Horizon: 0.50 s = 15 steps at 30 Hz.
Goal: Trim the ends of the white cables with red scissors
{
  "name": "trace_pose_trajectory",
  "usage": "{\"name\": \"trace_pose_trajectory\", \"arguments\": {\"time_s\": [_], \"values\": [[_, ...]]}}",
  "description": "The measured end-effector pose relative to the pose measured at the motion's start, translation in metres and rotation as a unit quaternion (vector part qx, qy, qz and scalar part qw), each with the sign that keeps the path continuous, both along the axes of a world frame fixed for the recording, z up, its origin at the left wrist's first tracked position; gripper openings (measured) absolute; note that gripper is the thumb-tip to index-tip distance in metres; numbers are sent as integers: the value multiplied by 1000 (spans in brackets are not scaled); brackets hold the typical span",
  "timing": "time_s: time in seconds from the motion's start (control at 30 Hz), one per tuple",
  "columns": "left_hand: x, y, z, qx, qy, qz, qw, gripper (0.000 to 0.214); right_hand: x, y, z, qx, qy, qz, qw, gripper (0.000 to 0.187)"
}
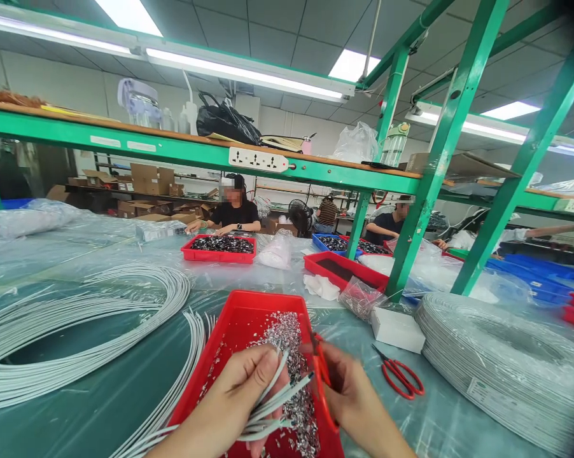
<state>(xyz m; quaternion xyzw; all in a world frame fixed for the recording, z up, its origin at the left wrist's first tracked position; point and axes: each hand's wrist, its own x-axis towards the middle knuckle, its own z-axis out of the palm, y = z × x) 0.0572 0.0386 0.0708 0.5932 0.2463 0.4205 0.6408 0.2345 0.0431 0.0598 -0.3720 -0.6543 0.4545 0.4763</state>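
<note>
Now left hand (pixel 242 397) curls tight around thin white wires (pixel 287 391); right hand (pixel 356 404), at three o'clock, grips red-handled scissors (pixel 321 375) over the glossy red tray (pixel 239 321).

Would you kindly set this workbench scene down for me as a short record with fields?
left hand: grips white cable ends over the red tray
right hand: holds red scissors, close to the cable ends
tray contents: silvery scraps
table, right: spare scissors, white box, wrapped coil
table, left: loose coil
beyond: seated person behind a far tray
</note>
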Motion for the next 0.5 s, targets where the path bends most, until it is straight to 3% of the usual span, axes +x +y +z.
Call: {"name": "trace_pose_trajectory", "arguments": {"time_s": [0.23, 0.4, 0.5], "values": [[-1, -2, -3, 28, -37, -20, 999, 47, 5, -2, -5, -2, 41, 46, 998, 42], [-2, -8, 8, -9, -36, 7, 999, 47, 13, -11, 5, 48, 19, 96, 994, 50], [-1, -10, 14, -53, -44, 34, 997, 48, 12, -17, 12, 16, 34, 123, 992, 43]]}}
